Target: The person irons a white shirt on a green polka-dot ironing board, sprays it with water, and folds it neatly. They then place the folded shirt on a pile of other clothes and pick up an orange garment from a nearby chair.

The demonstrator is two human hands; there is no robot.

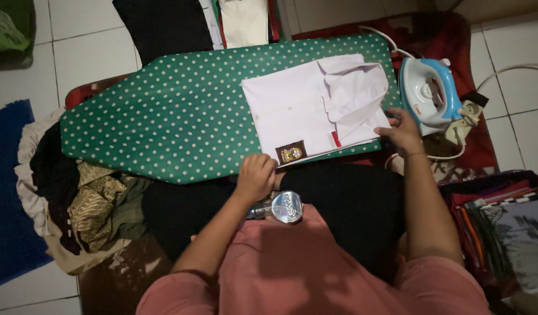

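A folded white shirt [307,108] with a brown badge lies on the right part of a green ironing board [170,116] with white dots. My left hand [255,176] grips the shirt's near left corner by the badge. My right hand [402,131] holds the shirt's near right corner at the board's edge. A shiny silver object [282,206] rests in my lap just under the left hand.
A blue and white iron [429,90] stands upright to the right of the board, its cord trailing off right. A heap of clothes [76,192] lies left of my lap. Folded garments [187,23] sit beyond the board. A patterned bag [502,227] is at right.
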